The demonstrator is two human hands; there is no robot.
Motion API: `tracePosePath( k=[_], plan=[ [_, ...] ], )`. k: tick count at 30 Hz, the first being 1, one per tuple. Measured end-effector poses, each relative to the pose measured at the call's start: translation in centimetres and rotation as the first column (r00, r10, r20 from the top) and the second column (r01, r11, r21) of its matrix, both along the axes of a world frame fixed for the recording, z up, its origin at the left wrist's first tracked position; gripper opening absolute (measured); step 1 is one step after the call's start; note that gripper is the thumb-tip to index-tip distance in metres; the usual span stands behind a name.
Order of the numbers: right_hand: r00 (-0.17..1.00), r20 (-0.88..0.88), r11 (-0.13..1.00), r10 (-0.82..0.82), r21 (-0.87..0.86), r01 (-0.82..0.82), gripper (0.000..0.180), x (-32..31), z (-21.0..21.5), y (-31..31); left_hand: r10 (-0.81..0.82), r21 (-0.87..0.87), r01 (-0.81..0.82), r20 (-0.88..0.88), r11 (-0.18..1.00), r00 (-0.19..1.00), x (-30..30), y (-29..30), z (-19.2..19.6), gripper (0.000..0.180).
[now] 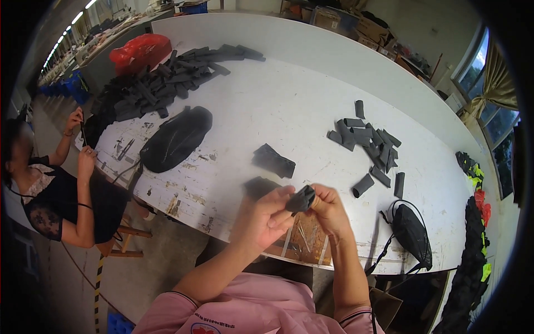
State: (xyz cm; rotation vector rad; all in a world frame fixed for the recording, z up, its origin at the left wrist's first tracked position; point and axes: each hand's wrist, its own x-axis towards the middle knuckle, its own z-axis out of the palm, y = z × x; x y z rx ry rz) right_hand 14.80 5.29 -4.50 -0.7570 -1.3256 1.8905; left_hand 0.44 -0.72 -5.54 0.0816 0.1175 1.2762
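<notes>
Head view of a white worktable (311, 83). The left hand (266, 214) and the right hand (328, 209) meet above the near table edge, both pinching one small dark grey fabric piece (301, 199) between them; the fingers of each hand are curled narrowly around it, thumb against fingertips. The piece is bunched, held in the air just over a worn brown patch (306, 239) of the table edge.

Just beyond the hands lie two folded dark pieces: one (273, 160) further out, one (258, 186) touching the line of the left hand.

To the right, a loose group of grey rolled strips (367, 139), roughly fifteen, with two more set apart nearer the edge (362, 185) and (399, 185).

One black pouch with cords (413, 234) rests at the right near edge. One larger black bag (175, 139) lies left of centre. A big heap of dark strips (167, 78), too many to count, fills the far left, beside one red plastic bag (140, 51).

One other person (61, 189) sits at the left end of the table, both hands raised; what they hold cannot be told.
</notes>
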Motion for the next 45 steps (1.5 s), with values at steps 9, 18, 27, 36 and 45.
tracePosePath(
  k=[9,18,27,36,45],
  plan=[
    [0.989,-0.004,0.987,-0.146,0.074,0.146,0.022,1.4,-3.2,-1.3,0.647,0.647,-0.008,-0.762,0.762,-0.037,0.4,0.2,1.8,0.025],
    [0.604,0.556,0.387,-0.57,0.831,-0.4,0.036,0.5,3.7,-2.1,0.508,0.424,-0.28,-0.714,0.861,0.482,0.5,-0.6,1.8,0.016],
    [0.813,0.327,0.464,-0.481,0.882,-0.08,0.017,1.0,0.3,-2.8,0.375,0.443,0.088,-0.835,0.892,0.402,1.2,1.2,3.6,0.014],
    [0.843,0.33,0.584,-0.425,0.811,-0.023,0.018,1.0,-4.5,-2.8,0.542,0.545,0.205,-0.837,0.813,0.077,1.5,1.3,4.3,0.017],
    [0.824,0.42,0.658,-0.38,0.749,-0.078,0.021,1.0,-3.3,-2.5,0.442,0.493,-0.01,-0.772,0.87,0.457,1.3,0.6,4.3,0.015]
  ],
)
